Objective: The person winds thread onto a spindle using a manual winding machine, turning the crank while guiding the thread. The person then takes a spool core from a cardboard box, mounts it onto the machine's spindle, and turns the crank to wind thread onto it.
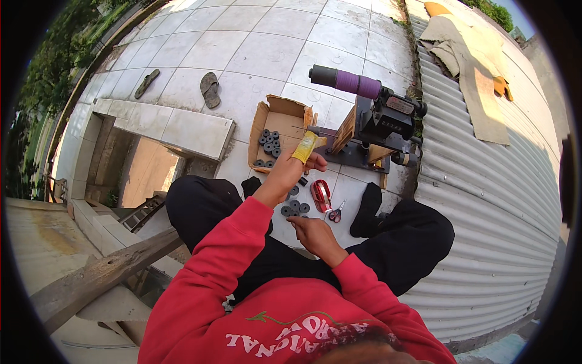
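Note:
My left hand [290,171] reaches forward beside the cardboard box, a yellow wrap [306,146] covering part of its fingers. The wrap lies close to the thin spindle [320,130] of a black winding machine [388,118]; whether they touch I cannot tell. The uncovered fingers are bent loosely and apart. Lower down, my right hand [316,235] stretches its fingers leftward at the edge of a small group of dark grey rings [294,208] on the tiles. No object shows in it. Purple thread fills a large spool [357,84] on the machine.
More dark rings lie in the open cardboard box [258,142]. A red tape dispenser [321,195] and small scissors [337,212] rest between my feet. Two sandals [210,90] are on the tiled floor, a corrugated sheet [479,200] runs along the right, and a walled opening [145,173] is at left.

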Demonstrator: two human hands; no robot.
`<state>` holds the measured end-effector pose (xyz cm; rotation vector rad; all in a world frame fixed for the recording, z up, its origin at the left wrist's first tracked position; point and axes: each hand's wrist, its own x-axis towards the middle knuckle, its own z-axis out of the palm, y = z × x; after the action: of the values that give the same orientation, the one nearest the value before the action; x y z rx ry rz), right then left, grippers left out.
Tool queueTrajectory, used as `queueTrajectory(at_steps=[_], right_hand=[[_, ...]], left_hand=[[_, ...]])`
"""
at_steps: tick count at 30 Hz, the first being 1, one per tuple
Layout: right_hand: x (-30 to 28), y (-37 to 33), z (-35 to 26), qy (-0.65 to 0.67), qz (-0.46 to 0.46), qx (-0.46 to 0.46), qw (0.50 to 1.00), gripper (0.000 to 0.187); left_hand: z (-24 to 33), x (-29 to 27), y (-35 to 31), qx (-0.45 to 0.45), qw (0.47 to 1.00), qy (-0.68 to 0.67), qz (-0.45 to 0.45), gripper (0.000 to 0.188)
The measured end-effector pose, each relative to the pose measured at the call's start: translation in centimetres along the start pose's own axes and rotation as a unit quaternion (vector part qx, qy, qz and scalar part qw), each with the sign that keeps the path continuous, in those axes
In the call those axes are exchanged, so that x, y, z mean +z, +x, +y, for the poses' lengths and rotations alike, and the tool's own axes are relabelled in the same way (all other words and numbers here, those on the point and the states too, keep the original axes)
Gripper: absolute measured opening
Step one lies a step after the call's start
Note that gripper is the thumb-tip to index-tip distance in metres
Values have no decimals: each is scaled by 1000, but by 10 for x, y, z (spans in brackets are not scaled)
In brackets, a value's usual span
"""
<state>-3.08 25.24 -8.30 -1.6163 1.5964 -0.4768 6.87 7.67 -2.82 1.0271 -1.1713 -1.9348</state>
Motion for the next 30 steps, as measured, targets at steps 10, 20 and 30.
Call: queueTrajectory(at_steps=[10,20,30], right_hand=[[-126,29,-15,88,287,-52,952,39],[-100,63,-31,381,235,27,894,33],[0,-6,17,-18,-7,64,998,38]], left_hand=[[-87,19,-49,-138,986,66,60,24],[-143,-15,-39,18,731,681,22,27],[-54,16,4,-34,977,-210,20,27]])
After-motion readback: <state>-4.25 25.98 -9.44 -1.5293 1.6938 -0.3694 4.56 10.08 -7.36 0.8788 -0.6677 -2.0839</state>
